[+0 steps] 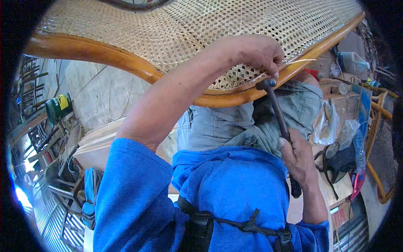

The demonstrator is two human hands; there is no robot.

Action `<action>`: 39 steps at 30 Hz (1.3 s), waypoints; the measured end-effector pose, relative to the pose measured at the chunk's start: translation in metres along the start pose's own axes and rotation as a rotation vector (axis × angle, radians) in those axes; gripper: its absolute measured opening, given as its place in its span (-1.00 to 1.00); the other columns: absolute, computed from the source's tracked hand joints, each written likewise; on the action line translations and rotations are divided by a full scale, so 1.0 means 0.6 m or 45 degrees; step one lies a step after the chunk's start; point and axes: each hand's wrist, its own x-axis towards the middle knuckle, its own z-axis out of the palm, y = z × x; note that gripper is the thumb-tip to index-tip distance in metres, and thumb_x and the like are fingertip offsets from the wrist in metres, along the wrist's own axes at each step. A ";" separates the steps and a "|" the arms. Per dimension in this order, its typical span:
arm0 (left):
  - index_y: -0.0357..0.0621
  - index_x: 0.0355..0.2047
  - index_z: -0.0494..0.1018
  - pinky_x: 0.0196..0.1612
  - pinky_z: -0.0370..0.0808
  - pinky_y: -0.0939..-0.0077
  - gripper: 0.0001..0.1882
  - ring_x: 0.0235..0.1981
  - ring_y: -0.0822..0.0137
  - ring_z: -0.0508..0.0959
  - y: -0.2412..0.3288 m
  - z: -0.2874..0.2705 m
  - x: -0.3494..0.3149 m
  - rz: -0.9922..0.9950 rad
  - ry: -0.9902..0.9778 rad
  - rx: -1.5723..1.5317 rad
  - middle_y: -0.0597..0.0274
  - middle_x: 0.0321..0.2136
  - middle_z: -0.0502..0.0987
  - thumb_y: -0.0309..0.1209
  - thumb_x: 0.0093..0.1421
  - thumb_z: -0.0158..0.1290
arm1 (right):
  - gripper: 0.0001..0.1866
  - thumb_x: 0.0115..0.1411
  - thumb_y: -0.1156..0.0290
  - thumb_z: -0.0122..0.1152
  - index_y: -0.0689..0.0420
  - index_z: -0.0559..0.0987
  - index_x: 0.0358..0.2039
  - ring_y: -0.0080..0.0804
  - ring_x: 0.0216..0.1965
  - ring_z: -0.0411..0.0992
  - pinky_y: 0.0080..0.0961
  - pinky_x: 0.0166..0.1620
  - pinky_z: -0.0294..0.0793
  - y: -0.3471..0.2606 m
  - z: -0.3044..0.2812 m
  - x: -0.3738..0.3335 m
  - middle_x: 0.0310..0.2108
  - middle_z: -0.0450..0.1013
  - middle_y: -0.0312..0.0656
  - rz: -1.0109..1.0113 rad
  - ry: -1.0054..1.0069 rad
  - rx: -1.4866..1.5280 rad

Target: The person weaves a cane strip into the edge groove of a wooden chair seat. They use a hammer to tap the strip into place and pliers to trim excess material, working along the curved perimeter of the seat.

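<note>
A bent wooden frame (140,66) with woven cane webbing (176,46) lies tilted across my lap. My left hand (261,53) reaches over from the left to the frame's inner edge. Its fingers are closed at that edge, pinching a thin pale cane strip (300,61) whose free end sticks out to the right over the wood. My right hand (300,157) is wrapped round the handle of a hammer (277,110). The hammer's head rests close to the frame's rim, just below my left fingertips. Those fingertips partly hide the strip's other end.
At the right stand a wooden box (342,110) with plastic bags (325,126), a white jug (353,62) and another cane-webbed frame (384,143). A clear bottle (359,153) stands near them. At the left are a green can (58,109) and cluttered wooden pieces.
</note>
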 end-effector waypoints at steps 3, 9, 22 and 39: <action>-0.21 -0.49 0.48 -0.55 0.34 0.42 -0.71 -0.64 0.38 0.39 0.000 -0.002 -0.005 -0.082 -0.045 -0.080 0.25 -0.70 0.44 -0.22 -0.08 0.18 | -0.71 0.17 0.25 -0.02 0.21 0.34 -0.22 0.16 -0.42 0.39 -0.14 -0.36 0.35 -0.022 0.004 0.008 -0.47 0.37 0.14 -0.197 0.133 -0.125; -0.21 -0.50 0.48 -0.58 0.32 0.42 -0.71 -0.65 0.39 0.39 -0.005 -0.005 0.000 0.079 0.012 0.013 0.27 -0.72 0.43 -0.22 -0.07 0.19 | -0.67 0.18 0.25 -0.01 0.21 0.34 -0.15 0.17 -0.42 0.40 -0.13 -0.34 0.38 -0.023 0.013 0.032 -0.49 0.39 0.13 -0.126 0.074 -0.278; -0.19 -0.51 0.49 -0.57 0.31 0.40 -0.73 -0.65 0.39 0.39 -0.015 0.001 0.007 0.038 -0.020 0.012 0.24 -0.71 0.44 -0.23 -0.08 0.19 | -0.69 0.20 0.23 -0.03 0.21 0.34 -0.17 0.17 -0.50 0.39 -0.11 -0.43 0.36 -0.002 0.033 0.031 -0.53 0.39 0.13 -0.303 0.243 -0.214; -0.15 -0.36 0.42 -0.42 0.40 0.23 -0.50 -0.47 0.13 0.53 0.032 -0.003 -0.072 -0.369 0.309 0.495 0.03 -0.52 0.52 0.04 -0.08 0.14 | -0.73 0.18 0.23 0.00 0.18 0.37 -0.25 0.04 -0.51 0.40 -0.21 -0.43 0.33 0.040 0.016 0.017 -0.59 0.35 0.05 -0.145 0.275 -0.049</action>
